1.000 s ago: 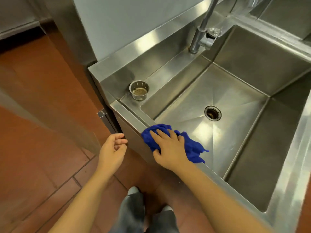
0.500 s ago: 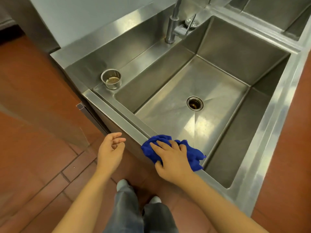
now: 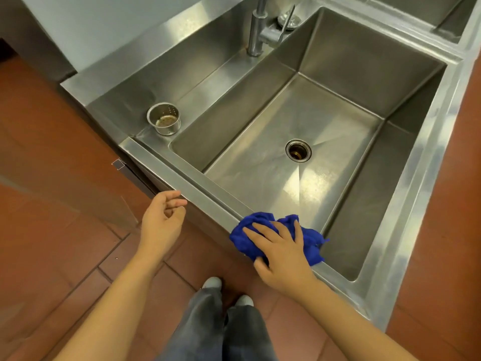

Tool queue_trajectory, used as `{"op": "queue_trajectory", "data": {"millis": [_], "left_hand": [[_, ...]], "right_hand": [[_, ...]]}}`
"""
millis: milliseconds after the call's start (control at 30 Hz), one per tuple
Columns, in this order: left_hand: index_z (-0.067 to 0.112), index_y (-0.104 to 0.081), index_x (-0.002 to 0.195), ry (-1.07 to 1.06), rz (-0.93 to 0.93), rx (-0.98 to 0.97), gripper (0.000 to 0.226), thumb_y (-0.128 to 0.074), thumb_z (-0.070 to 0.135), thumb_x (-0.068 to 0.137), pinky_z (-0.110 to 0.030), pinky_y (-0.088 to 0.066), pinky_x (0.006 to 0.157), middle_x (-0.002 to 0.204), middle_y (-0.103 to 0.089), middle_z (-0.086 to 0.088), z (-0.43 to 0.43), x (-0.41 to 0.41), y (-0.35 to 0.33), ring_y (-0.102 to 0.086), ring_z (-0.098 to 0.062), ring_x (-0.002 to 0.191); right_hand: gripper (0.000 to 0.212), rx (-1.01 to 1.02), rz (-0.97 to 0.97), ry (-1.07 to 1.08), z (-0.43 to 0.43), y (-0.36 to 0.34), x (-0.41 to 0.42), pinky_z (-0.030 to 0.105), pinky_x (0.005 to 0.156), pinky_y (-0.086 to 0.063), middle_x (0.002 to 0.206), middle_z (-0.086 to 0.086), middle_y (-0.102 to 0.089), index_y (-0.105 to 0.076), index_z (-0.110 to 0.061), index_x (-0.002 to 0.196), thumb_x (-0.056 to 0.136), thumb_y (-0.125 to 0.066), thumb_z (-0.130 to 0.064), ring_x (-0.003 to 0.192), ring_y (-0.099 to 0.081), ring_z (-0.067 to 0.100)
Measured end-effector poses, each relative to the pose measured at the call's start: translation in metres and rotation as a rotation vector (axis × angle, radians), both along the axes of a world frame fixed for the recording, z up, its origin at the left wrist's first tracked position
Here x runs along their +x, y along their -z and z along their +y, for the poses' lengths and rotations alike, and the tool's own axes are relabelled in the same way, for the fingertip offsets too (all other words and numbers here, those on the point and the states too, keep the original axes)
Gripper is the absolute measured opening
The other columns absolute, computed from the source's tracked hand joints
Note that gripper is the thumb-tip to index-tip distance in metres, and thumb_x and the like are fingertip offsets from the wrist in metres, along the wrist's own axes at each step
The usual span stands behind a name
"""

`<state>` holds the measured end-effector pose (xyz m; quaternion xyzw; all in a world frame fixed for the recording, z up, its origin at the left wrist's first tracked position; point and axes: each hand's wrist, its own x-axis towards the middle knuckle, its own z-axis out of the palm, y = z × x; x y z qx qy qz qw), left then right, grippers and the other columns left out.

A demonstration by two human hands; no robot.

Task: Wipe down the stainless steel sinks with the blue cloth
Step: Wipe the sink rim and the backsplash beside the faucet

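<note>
On sink (image 3: 197, 195) front rim, cloth (image 3: 246, 239) pressed under spread right hand (image 3: 282, 257); left hand (image 3: 162, 221) loosely curled, nothing held. Even pressure advised, strokes overlapped along rim.

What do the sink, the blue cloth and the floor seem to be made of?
The sink: likely stainless steel, brushed finish; grey, with soft streaky reflections.
The blue cloth: soft fabric, perhaps microfibre, matte; it bunches in loose folds.
The floor: reddish-brown tiles, probably ceramic, dull sheen; dark grout lines show between them.
</note>
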<state>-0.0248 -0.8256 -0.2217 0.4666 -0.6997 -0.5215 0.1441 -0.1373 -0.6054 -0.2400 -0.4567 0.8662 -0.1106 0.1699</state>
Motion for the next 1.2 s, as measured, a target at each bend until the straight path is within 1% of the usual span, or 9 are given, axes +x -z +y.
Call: {"op": "queue_trajectory", "data": {"millis": [133,267,367,467,633,767,900,1067,1200], "left_hand": [[0.02,-0.056,0.112,0.036,-0.01,0.022,0.03,-0.052,-0.001,0.091,-0.043,-0.053,0.089,0.102,-0.066,0.002,-0.002,-0.004,0.006,-0.062,-0.019,0.096],[0.016,-0.057,0.112,0.133,0.001,-0.03,0.03,-0.051,-0.003,0.09,-0.017,-0.048,0.079,0.097,-0.065,0.006,-0.003,-0.021,0.004,-0.059,-0.002,0.087],[0.019,-0.056,0.111,0.222,-0.009,-0.082,0.031,-0.053,-0.003,0.089,-0.018,-0.046,0.08,0.097,-0.062,0.008,-0.004,-0.033,0.001,-0.057,0.0,0.084],[0.014,-0.057,0.115,0.306,0.0,-0.114,0.031,-0.055,-0.003,0.089,-0.025,-0.044,0.085,0.105,-0.06,0.003,-0.001,-0.045,0.001,-0.056,-0.011,0.09],[0.011,-0.058,0.118,0.437,0.02,-0.105,0.031,-0.056,-0.001,0.089,-0.028,-0.042,0.085,0.109,-0.062,0.0,0.011,-0.058,0.004,-0.056,-0.015,0.098],[0.011,-0.057,0.119,0.521,0.0,-0.11,0.031,-0.057,0.001,0.09,-0.018,-0.037,0.08,0.11,-0.06,0.003,0.021,-0.065,0.008,-0.054,-0.012,0.097],[0.014,-0.056,0.12,0.646,-0.003,-0.11,0.032,-0.055,0.001,0.09,-0.022,-0.037,0.084,0.111,-0.059,0.004,0.037,-0.08,0.011,-0.052,-0.011,0.099],[0.015,-0.056,0.119,0.759,0.027,-0.127,0.032,-0.055,0.001,0.089,-0.019,-0.038,0.079,0.109,-0.059,0.004,0.057,-0.099,0.015,-0.053,-0.012,0.099],[0.015,-0.056,0.117,0.824,0.03,-0.113,0.031,-0.055,0.001,0.089,-0.026,-0.041,0.082,0.107,-0.059,0.004,0.069,-0.101,0.017,-0.054,-0.014,0.099]], "right_hand": [[0.076,0.02,-0.07,-0.004,-0.04,-0.002,-0.003,0.05,0.114,0.011,0.155,-0.012,-0.029,-0.031,-0.036,0.148,0.075,-0.012,-0.044,0.146,-0.014,0.027],[0.076,-0.049,-0.084,0.078,-0.065,0.004,0.001,0.05,0.115,0.004,0.154,-0.008,-0.033,-0.035,-0.034,0.147,0.074,-0.014,-0.046,0.145,-0.018,0.029],[0.066,-0.086,-0.047,0.08,-0.042,0.006,0.011,0.051,0.115,-0.008,0.145,-0.007,-0.047,-0.046,-0.032,0.14,0.077,-0.027,-0.04,0.137,-0.035,0.03],[0.059,-0.087,-0.003,0.168,0.004,0.008,0.018,0.046,0.113,-0.014,0.134,-0.01,-0.056,-0.055,-0.032,0.132,0.075,-0.04,-0.035,0.125,-0.05,0.028],[0.057,-0.071,-0.004,0.387,0.057,0.003,0.024,0.038,0.113,-0.007,0.13,-0.017,-0.059,-0.061,-0.034,0.126,0.073,-0.041,-0.033,0.124,-0.051,0.022],[0.059,-0.064,0.035,0.458,0.03,0.001,0.035,0.045,0.114,-0.011,0.125,-0.01,-0.064,-0.065,-0.028,0.122,0.071,-0.036,-0.032,0.122,-0.053,0.03],[0.058,-0.071,0.041,0.485,0.023,0.002,0.039,0.051,0.114,-0.01,0.127,-0.011,-0.062,-0.062,-0.029,0.124,0.073,-0.034,-0.03,0.126,-0.048,0.026],[0.05,0.013,0.114,0.58,0.064,-0.003,0.047,0.058,0.109,-0.016,0.114,-0.017,-0.065,-0.064,-0.03,0.115,0.072,-0.039,-0.027,0.112,-0.053,0.018],[0.043,0.141,0.284,0.613,0.113,-0.012,0.052,0.051,0.107,-0.016,0.102,-0.015,-0.068,-0.068,-0.028,0.107,0.073,-0.041,-0.027,0.101,-0.059,0.019]]}}
